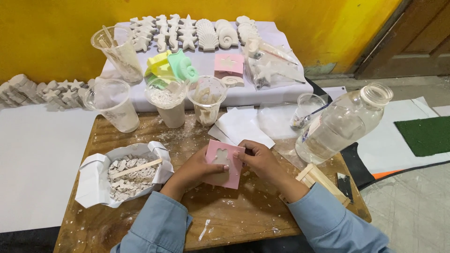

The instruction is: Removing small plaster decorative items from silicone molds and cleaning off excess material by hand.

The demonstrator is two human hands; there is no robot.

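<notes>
Both hands hold a pink square silicone mould [225, 161] with a white plaster shape set in its top, just above the wooden table [234, 220]. My left hand [199, 167] grips its left side, thumb on the top face. My right hand [260, 159] grips the right edge. Blue sleeves cover both forearms.
A paper-lined bowl of broken plaster with a wooden stick [129, 174] sits at left. Several plastic cups [115, 105] stand behind. A glass bottle [344, 124] and wooden frame [321, 180] are at right. Plaster shell and star casts [187, 33], coloured moulds [171, 65] lie on a white sheet beyond.
</notes>
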